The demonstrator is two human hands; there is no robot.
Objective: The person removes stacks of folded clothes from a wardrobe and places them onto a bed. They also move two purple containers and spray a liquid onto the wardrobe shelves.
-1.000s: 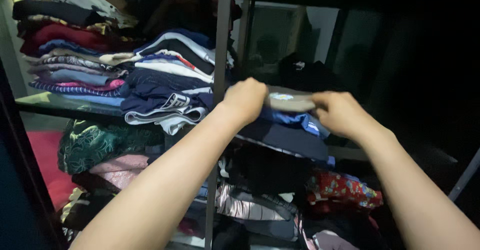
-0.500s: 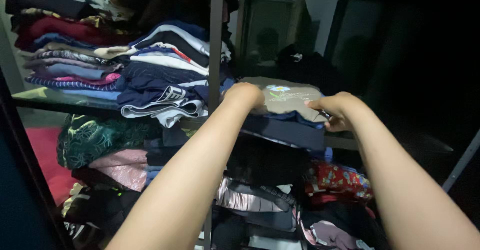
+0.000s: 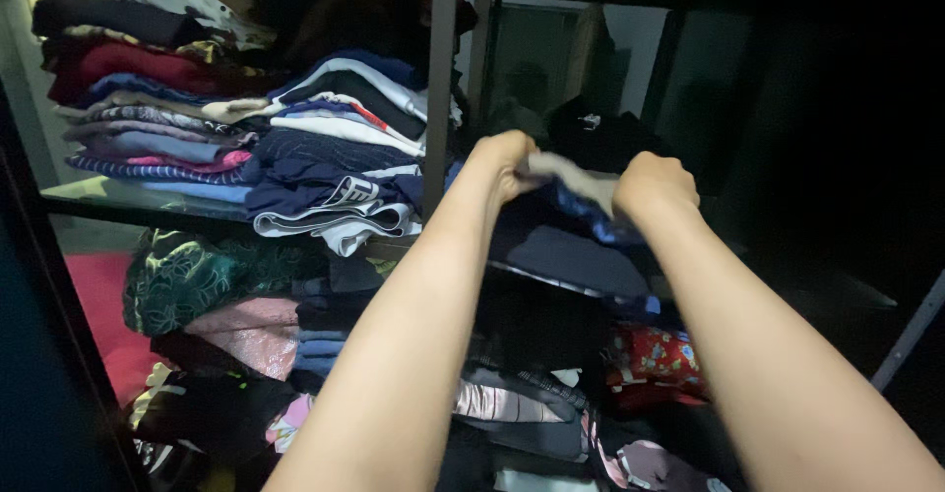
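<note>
Forearms: we see two bare forearms rising from the near edge toward the middle of the scene, the left one from near centre, the right one from the near right corner
Lower shelves: below the arms we note crumpled clothes, with a green patterned garment (image 3: 187, 280) at left, a pink garment (image 3: 241, 330) beneath it, and a red floral garment (image 3: 655, 359) at right
Left hand (image 3: 502, 162): we find it clenched on the left end of the folded grey garment (image 3: 576, 175), knuckles turned up
Right hand (image 3: 655, 185): we find it closed as a fist on the right end of the same garment, just beside the left hand
Folded grey garment: we see it stretched between the two hands, only a pale strip showing, above the right-hand stack on the middle shelf
Right-hand stack: under the hands we note a blue garment (image 3: 591, 216) touching the grey one from below, and a dark navy garment (image 3: 576, 261) lower down
Upright post (image 3: 438, 79): we see a grey metal post just left of the left hand, dividing the shelf
Left-hand stacks: beyond the post, to the left, we note tall piles of folded clothes (image 3: 197, 108) in red, blue, white and striped cloth
Far right: we cannot tell what the dark area holds
</note>
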